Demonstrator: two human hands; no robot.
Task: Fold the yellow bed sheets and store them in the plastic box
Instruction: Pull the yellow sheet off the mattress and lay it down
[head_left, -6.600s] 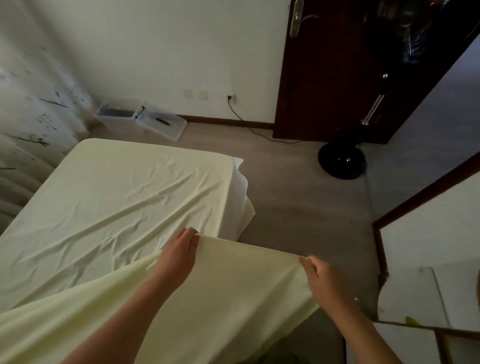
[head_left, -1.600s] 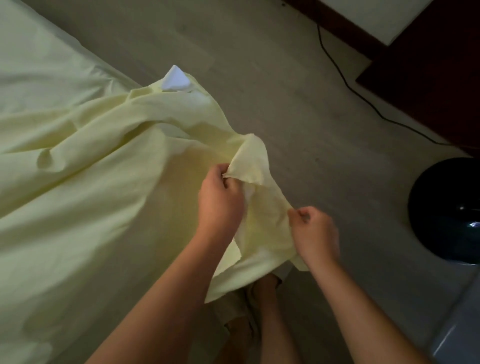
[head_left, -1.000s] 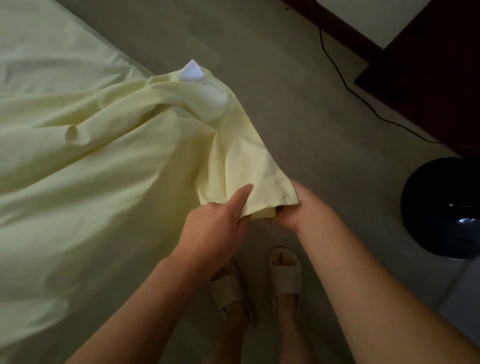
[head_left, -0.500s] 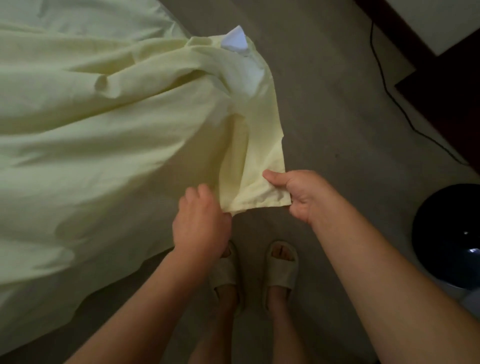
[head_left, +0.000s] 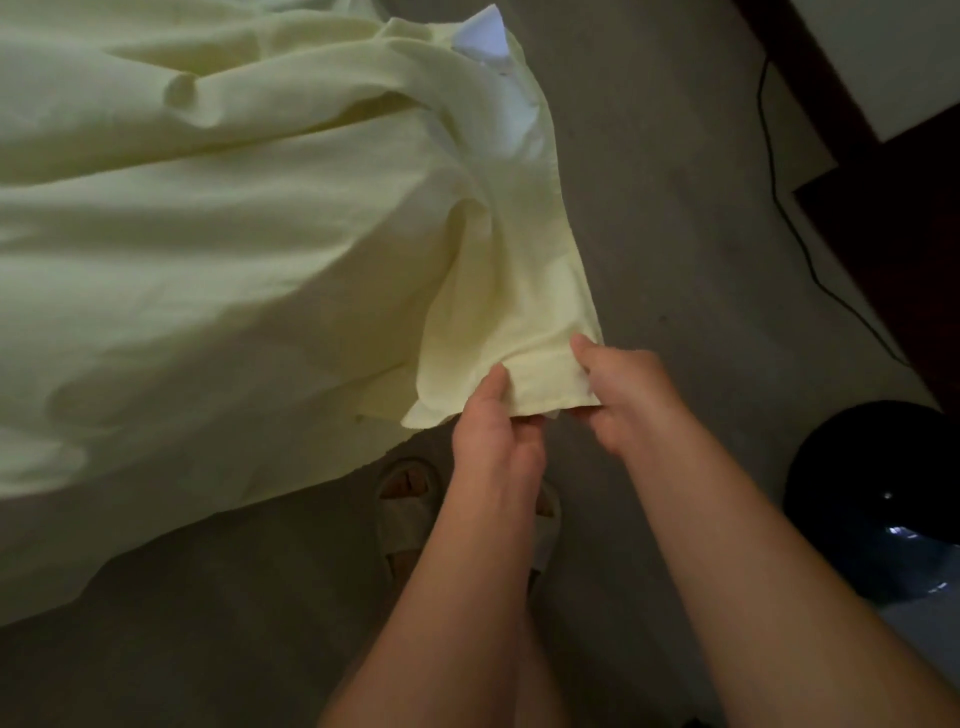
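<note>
The pale yellow bed sheet (head_left: 218, 249) lies rumpled over the bed and fills the left and top of the view. One corner of it hangs off the bed's corner toward me. My left hand (head_left: 493, 431) pinches the lower hem of that corner from below, thumb on top. My right hand (head_left: 623, 395) pinches the same hem just to the right. Both hands are close together, above my feet. The plastic box is out of view.
A white mattress corner (head_left: 485, 34) pokes out from under the sheet at the top. A black fan base (head_left: 878, 499) stands on the grey floor at the right. A black cable (head_left: 779, 197) runs along the floor by a dark door. My sandalled feet (head_left: 405, 499) are below.
My left hand has moved right and taken hold of the hem beside my right hand. The hanging corner is drawn a little lower and straighter than half a second ago.
</note>
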